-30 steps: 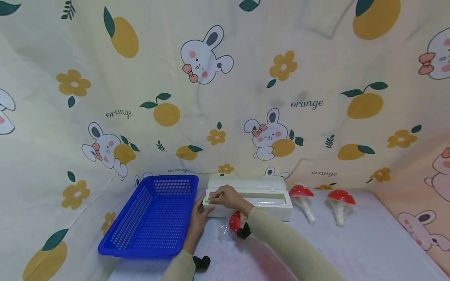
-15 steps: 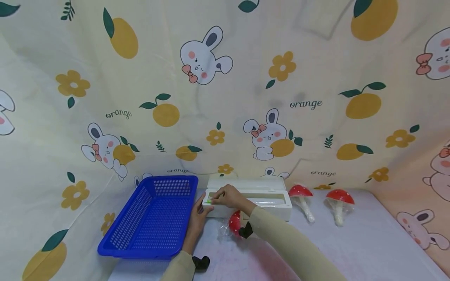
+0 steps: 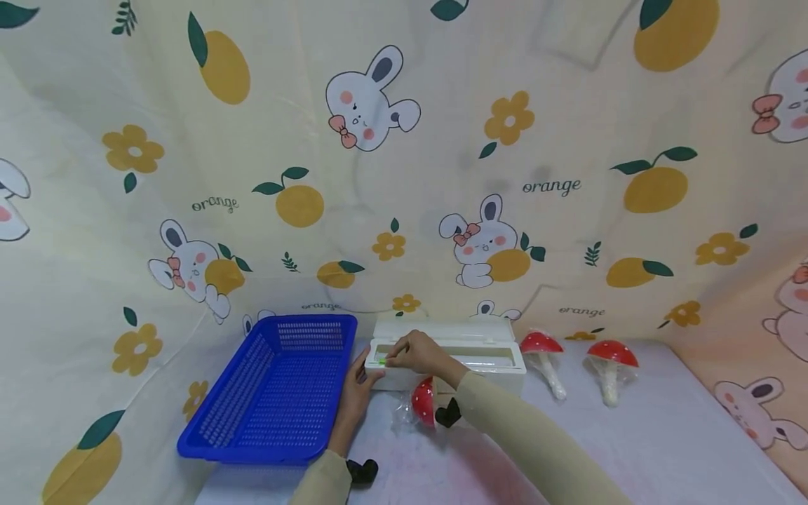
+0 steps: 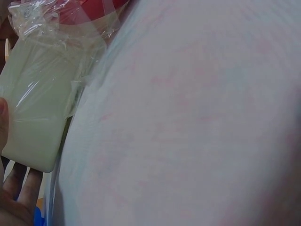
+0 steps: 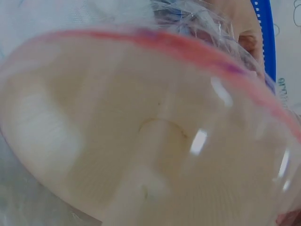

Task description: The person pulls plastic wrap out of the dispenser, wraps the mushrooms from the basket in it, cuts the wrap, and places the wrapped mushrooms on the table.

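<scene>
A white cling film dispenser stands at the back of the table with its lid raised. My left hand grips its left end, thumb on the front; in the left wrist view the thumb and fingertips show around the box's end. Along the front edge my right hand pinches a small green slide cutter, near the left end. Just in front, below my right wrist, lies a toy mushroom with a red dotted cap and clear film around it. Its pale underside fills the right wrist view.
A blue plastic basket stands left of the dispenser, close beside my left hand. To the right lie two more red-capped mushrooms, one near the dispenser and one further right. A printed cloth backdrop hangs behind the table.
My right hand has slid a little to the right along the dispenser's front edge, and the green slide cutter has moved with it. The left hand has stayed in place.
</scene>
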`<state>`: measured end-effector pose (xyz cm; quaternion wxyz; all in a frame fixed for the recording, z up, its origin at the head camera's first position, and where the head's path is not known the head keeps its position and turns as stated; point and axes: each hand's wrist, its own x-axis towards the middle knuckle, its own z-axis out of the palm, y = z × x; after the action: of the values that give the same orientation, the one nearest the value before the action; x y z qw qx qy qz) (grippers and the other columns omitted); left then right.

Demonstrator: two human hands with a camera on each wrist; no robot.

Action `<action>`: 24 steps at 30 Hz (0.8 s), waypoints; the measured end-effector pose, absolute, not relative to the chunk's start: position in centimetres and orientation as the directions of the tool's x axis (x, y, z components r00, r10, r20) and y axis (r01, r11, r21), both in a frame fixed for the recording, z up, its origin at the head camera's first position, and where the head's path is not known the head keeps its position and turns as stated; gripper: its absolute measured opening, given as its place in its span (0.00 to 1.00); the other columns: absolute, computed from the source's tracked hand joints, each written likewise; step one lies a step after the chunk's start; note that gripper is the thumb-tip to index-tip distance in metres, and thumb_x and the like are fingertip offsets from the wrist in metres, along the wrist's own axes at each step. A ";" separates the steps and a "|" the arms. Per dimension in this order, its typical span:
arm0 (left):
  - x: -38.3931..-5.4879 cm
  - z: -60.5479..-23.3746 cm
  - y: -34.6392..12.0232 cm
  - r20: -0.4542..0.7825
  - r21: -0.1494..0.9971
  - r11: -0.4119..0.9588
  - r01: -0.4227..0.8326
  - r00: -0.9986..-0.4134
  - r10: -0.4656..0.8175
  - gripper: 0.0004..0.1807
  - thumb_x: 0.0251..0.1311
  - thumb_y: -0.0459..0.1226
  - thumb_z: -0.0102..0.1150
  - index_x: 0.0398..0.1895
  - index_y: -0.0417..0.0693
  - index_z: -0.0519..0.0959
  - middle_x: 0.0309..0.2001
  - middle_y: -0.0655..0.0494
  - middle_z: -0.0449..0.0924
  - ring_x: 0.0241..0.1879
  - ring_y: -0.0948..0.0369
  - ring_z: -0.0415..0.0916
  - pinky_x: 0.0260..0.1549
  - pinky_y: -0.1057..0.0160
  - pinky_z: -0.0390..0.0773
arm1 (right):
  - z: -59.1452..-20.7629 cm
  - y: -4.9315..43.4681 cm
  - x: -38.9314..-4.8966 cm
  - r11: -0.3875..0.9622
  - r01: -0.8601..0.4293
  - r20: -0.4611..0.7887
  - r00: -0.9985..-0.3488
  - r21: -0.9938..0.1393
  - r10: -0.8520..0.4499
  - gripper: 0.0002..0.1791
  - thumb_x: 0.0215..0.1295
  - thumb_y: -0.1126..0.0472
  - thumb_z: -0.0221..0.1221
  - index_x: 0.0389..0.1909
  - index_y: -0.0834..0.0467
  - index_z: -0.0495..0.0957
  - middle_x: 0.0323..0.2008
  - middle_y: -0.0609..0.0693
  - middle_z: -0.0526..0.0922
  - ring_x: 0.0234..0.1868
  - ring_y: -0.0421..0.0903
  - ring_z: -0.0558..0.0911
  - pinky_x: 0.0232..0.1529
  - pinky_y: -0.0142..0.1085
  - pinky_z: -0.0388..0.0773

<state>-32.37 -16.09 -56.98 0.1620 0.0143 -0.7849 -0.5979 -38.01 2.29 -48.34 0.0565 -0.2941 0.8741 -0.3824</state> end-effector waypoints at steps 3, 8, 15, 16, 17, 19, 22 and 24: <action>-32.4 -57.0 -16.1 0.229 0.945 0.283 0.163 -0.948 -0.220 0.40 0.69 0.36 0.68 0.82 0.43 0.65 0.80 0.40 0.65 0.80 0.39 0.60 0.74 0.41 0.68 | -48.3 2.4 -38.1 0.544 -0.468 0.121 -0.824 -0.697 -0.553 0.05 0.65 0.55 0.77 0.39 0.50 0.94 0.44 0.44 0.91 0.30 0.40 0.73 0.27 0.30 0.67; -32.5 -57.0 -16.0 0.230 0.942 0.295 0.158 -0.946 -0.228 0.40 0.69 0.37 0.68 0.82 0.44 0.65 0.80 0.40 0.66 0.79 0.39 0.61 0.74 0.41 0.68 | -48.6 2.6 -38.3 0.546 -0.462 0.119 -0.827 -0.699 -0.549 0.04 0.64 0.54 0.77 0.37 0.49 0.94 0.45 0.45 0.91 0.34 0.40 0.76 0.31 0.32 0.72; -32.4 -57.0 -15.9 0.226 0.948 0.276 0.161 -0.948 -0.223 0.39 0.69 0.36 0.68 0.82 0.44 0.65 0.80 0.40 0.65 0.79 0.39 0.61 0.74 0.41 0.68 | -48.8 2.7 -38.4 0.576 -0.486 0.141 -0.830 -0.658 -0.540 0.04 0.63 0.54 0.77 0.36 0.48 0.94 0.46 0.46 0.92 0.39 0.42 0.79 0.37 0.35 0.76; -32.4 -57.0 -15.9 0.225 0.949 0.273 0.161 -0.948 -0.224 0.39 0.69 0.36 0.68 0.82 0.44 0.65 0.80 0.40 0.65 0.79 0.39 0.61 0.74 0.40 0.68 | -48.7 2.7 -38.4 0.585 -0.487 0.141 -0.832 -0.648 -0.537 0.04 0.63 0.53 0.77 0.36 0.48 0.94 0.46 0.46 0.92 0.39 0.42 0.78 0.37 0.35 0.76; -32.4 -57.0 -15.9 0.227 0.948 0.273 0.163 -0.948 -0.225 0.39 0.69 0.36 0.68 0.82 0.44 0.66 0.80 0.40 0.65 0.79 0.39 0.61 0.74 0.40 0.68 | -48.7 2.7 -38.3 0.596 -0.490 0.142 -0.833 -0.636 -0.534 0.04 0.64 0.53 0.77 0.35 0.48 0.94 0.46 0.45 0.92 0.40 0.41 0.78 0.38 0.35 0.76; -32.5 -57.0 -15.8 0.224 0.949 0.271 0.159 -0.948 -0.226 0.39 0.69 0.36 0.68 0.82 0.44 0.66 0.80 0.40 0.65 0.79 0.38 0.62 0.74 0.39 0.68 | -48.6 2.9 -38.2 0.611 -0.496 0.149 -0.836 -0.617 -0.528 0.04 0.63 0.53 0.77 0.35 0.48 0.94 0.45 0.45 0.92 0.39 0.41 0.78 0.38 0.36 0.76; -32.5 -57.0 -15.8 0.221 0.948 0.281 0.152 -0.946 -0.235 0.39 0.69 0.37 0.68 0.82 0.44 0.66 0.79 0.40 0.66 0.79 0.38 0.63 0.74 0.39 0.68 | -48.3 3.6 -37.9 0.632 -0.489 0.145 -0.844 -0.601 -0.516 0.03 0.63 0.53 0.77 0.33 0.47 0.94 0.43 0.44 0.92 0.38 0.41 0.78 0.38 0.36 0.75; -32.4 -56.9 -16.0 0.221 0.948 0.283 0.149 -0.945 -0.242 0.39 0.69 0.37 0.68 0.82 0.44 0.66 0.80 0.40 0.65 0.79 0.38 0.63 0.74 0.39 0.67 | -48.0 4.3 -37.7 0.637 -0.482 0.141 -0.849 -0.602 -0.510 0.03 0.63 0.54 0.77 0.32 0.46 0.94 0.43 0.43 0.92 0.37 0.42 0.78 0.37 0.37 0.76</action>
<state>-32.37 -15.96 -56.87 0.1635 0.0298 -0.7840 -0.5981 -37.73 4.31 -48.04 0.0211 -0.2741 0.9044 -0.3263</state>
